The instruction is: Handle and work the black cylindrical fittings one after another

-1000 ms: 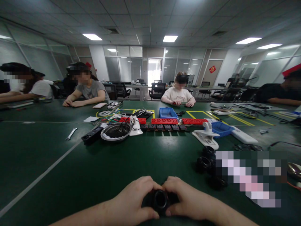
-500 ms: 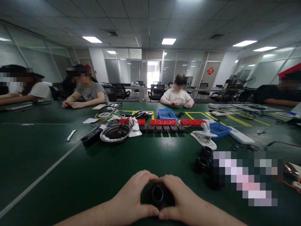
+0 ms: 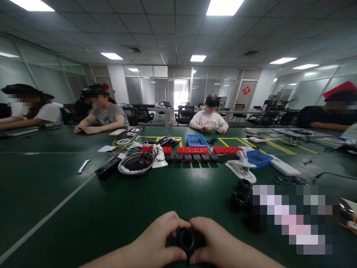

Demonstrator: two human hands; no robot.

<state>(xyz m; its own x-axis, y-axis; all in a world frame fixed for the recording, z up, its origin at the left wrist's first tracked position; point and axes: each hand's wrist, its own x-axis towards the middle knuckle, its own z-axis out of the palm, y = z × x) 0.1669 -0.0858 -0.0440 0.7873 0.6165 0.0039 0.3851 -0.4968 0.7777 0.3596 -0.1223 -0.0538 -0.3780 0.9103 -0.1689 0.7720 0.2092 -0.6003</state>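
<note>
Status: work in hand, judged unfinished. A black cylindrical part [image 3: 187, 239] with an open, ring-shaped end in view sits between the two hands. The left hand [image 3: 158, 238] curls about its left and far sides, index finger over the far edge, thumb at the near side. The right hand [image 3: 213, 239] wraps its right side, thumb likewise near. Both hands grasp the part; neither is released. Whether it rests on the green table [image 3: 134, 203] or is slightly raised cannot be told, its base being hidden.

Progress: no second component can be made out joined to the part. The interior is dark, so its contents, if any, cannot be verified. What is left, by judgement, is to complete the present handling and let the part go.

Nearby pieces: forward and right of the right hand, dark round-mouthed pieces [image 3: 239, 200] lie close together, similar in look to the held part and touched by neither hand. Whether they are finished or waiting is not determinable; pixelation masks the area beside them.

Tools: a wrench [image 3: 83, 167] lies well apart, forward and left of the left hand, not in use. Ahead of both hands, red socket strips [image 3: 193, 150] lie in a row, untouched by either.
</note>
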